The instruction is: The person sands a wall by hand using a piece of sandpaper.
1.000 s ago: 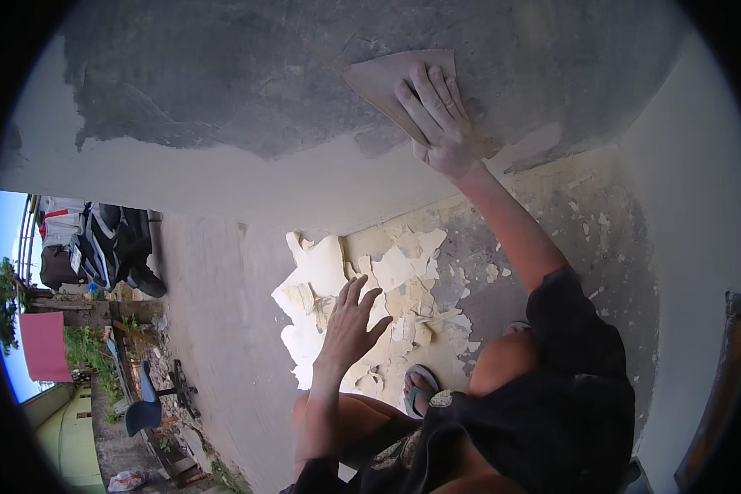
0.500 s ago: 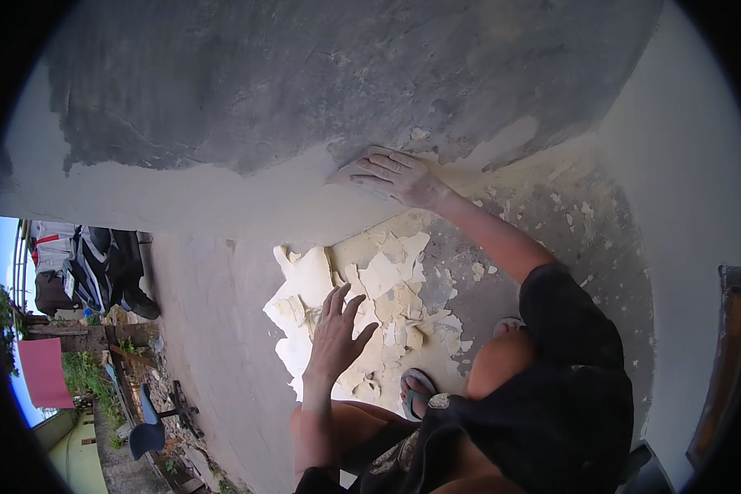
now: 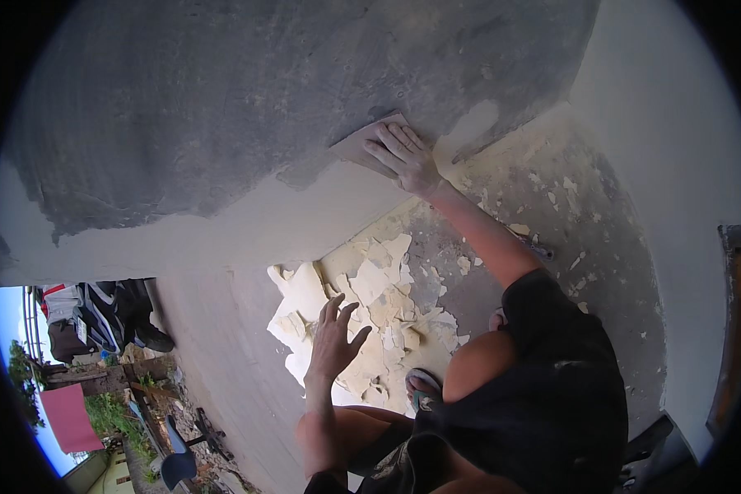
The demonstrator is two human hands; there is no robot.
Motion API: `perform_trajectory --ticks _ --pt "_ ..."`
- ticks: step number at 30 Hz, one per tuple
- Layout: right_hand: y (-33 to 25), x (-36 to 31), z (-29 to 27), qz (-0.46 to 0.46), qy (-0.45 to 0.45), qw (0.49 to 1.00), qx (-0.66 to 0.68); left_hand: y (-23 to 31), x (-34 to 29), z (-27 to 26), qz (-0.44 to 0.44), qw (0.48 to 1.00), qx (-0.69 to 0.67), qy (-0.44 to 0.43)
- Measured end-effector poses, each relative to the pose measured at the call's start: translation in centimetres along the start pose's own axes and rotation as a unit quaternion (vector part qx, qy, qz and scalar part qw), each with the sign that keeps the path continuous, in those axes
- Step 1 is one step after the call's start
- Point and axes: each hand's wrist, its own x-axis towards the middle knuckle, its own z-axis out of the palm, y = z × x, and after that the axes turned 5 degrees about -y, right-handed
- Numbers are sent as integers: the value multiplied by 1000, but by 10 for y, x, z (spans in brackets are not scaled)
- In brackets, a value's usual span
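The right hand is stretched up and forward on a nearly straight arm, palm flat against the wall. Its fingers lie together and extended, pressing a flat sheet of sandpaper onto the wall at the edge where grey bare plaster meets cream paint. The left hand hangs lower, forearm rising from the bottom edge, fingers spread apart and holding nothing, hovering above a heap of pale paint flakes on the floor. A sandalled foot shows just beside that heap.
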Motion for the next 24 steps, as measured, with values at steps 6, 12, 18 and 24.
perform_trajectory --ticks 6,12,18,24 --pt "89 42 -85 427 358 811 178 2 -6 11 -15 1000 2 -22" --pt "11 -10 -15 192 29 981 -8 4 8 8 -7 1000 6 -25" --pt "94 38 -80 470 255 842 66 21 7 4 -4 1000 1 -29" --pt "22 9 -43 314 61 943 89 11 12 5 -11 999 40 -30"
